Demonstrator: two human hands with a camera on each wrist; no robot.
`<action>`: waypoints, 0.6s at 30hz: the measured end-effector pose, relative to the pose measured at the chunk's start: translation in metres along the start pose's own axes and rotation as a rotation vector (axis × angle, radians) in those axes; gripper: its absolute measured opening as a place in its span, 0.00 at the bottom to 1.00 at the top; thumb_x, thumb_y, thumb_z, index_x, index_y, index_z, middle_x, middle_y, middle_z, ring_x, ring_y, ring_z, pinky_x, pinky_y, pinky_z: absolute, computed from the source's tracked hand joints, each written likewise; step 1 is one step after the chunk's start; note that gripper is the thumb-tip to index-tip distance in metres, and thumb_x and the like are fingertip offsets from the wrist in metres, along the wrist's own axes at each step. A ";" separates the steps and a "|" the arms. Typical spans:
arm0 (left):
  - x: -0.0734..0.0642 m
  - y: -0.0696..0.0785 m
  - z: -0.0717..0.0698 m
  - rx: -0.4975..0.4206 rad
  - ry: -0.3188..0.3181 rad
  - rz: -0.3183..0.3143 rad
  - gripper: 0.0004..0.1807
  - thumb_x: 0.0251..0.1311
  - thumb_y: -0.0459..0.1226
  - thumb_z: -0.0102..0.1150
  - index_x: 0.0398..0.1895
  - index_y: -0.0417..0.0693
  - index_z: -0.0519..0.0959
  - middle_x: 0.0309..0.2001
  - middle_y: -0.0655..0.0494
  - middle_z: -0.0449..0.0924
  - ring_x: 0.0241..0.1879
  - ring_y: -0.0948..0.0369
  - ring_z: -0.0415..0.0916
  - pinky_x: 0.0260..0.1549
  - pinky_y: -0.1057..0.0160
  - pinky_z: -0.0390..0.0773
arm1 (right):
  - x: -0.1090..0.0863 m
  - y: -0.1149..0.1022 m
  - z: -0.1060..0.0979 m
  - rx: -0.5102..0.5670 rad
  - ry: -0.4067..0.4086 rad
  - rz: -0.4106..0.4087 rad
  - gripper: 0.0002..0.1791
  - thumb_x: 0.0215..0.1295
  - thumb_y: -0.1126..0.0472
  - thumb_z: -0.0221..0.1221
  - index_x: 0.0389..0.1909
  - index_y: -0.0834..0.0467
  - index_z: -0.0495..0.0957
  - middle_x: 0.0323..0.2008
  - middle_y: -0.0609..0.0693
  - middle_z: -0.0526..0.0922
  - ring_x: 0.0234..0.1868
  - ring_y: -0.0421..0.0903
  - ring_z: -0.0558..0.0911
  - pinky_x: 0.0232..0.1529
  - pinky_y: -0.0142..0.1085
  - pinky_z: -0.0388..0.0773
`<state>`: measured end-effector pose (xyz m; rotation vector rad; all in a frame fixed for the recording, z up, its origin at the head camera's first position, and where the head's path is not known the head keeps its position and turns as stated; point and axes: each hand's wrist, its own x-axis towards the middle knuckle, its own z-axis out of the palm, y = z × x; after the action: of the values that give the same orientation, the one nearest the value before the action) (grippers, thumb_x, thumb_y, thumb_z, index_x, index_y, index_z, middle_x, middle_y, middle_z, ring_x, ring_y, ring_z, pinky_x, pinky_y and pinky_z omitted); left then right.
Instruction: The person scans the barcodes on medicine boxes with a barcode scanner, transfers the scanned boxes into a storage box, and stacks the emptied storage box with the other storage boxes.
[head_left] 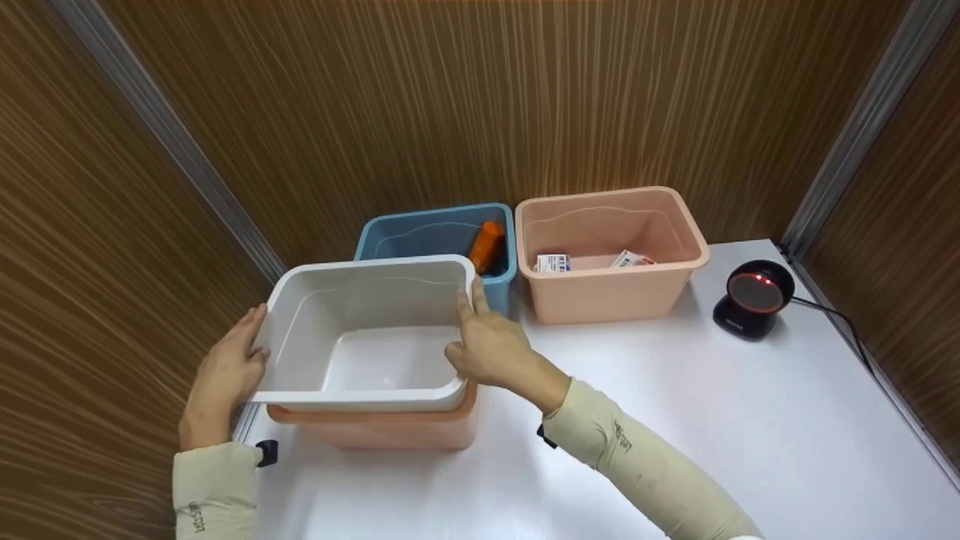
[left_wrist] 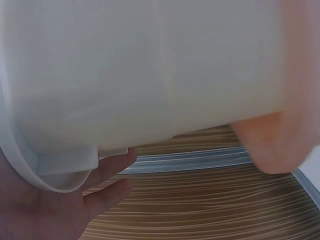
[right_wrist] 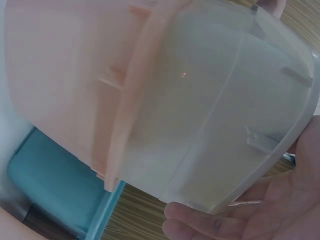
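A white plastic bin point(head_left: 375, 394), bare inside, stands between both hands over a peach bin point(head_left: 382, 433). Its lower part sits down inside the peach bin's rim in the right wrist view. My left hand point(head_left: 225, 371) grips the white bin's left end, thumb close to the rim. At the right end, my right hand point(head_left: 491, 346) holds the rim with its thumb toward the inner side and fingers along the outer side. The left wrist view shows the left palm point(left_wrist: 55, 215) against the bin's rim, fingers partly hidden behind it.
Behind stands a blue bin point(head_left: 442, 211) containing an orange bottle point(head_left: 487, 244). To its right, another peach bin point(head_left: 607, 298) holds small boxes point(head_left: 553, 262). A black scanner point(head_left: 754, 296) with red lights and a cable stands at the right. Wood-grain walls point(head_left: 480, 97) enclose the white table point(head_left: 637, 390).
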<state>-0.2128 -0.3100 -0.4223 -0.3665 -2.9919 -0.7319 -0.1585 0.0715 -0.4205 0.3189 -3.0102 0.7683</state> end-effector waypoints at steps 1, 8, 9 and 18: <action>0.000 -0.001 0.003 0.008 0.008 0.016 0.38 0.71 0.30 0.49 0.81 0.45 0.50 0.78 0.38 0.47 0.73 0.33 0.47 0.68 0.34 0.49 | 0.000 0.001 0.002 -0.003 0.003 0.001 0.45 0.62 0.54 0.55 0.78 0.66 0.53 0.77 0.68 0.46 0.43 0.55 0.83 0.30 0.46 0.79; 0.002 -0.010 0.022 0.102 0.044 0.098 0.37 0.69 0.30 0.51 0.80 0.41 0.52 0.78 0.33 0.42 0.76 0.35 0.39 0.71 0.36 0.40 | -0.001 0.010 0.014 -0.007 0.009 0.002 0.45 0.61 0.55 0.56 0.77 0.67 0.54 0.77 0.69 0.47 0.39 0.56 0.83 0.32 0.48 0.80; 0.002 -0.011 0.025 0.111 0.047 0.104 0.37 0.69 0.31 0.52 0.80 0.41 0.52 0.78 0.33 0.41 0.76 0.36 0.37 0.71 0.37 0.38 | -0.001 0.012 0.016 -0.007 0.009 0.001 0.45 0.61 0.55 0.56 0.77 0.67 0.54 0.77 0.69 0.47 0.39 0.56 0.82 0.33 0.48 0.80; 0.002 -0.017 0.041 0.171 0.054 0.116 0.36 0.69 0.31 0.51 0.79 0.42 0.55 0.78 0.32 0.39 0.77 0.36 0.30 0.70 0.36 0.31 | -0.003 0.025 0.031 -0.018 -0.017 0.025 0.45 0.62 0.54 0.54 0.78 0.66 0.52 0.77 0.68 0.46 0.49 0.62 0.81 0.46 0.57 0.78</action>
<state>-0.2183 -0.3051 -0.4665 -0.4974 -2.9240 -0.4642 -0.1592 0.0785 -0.4596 0.2890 -3.0407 0.7430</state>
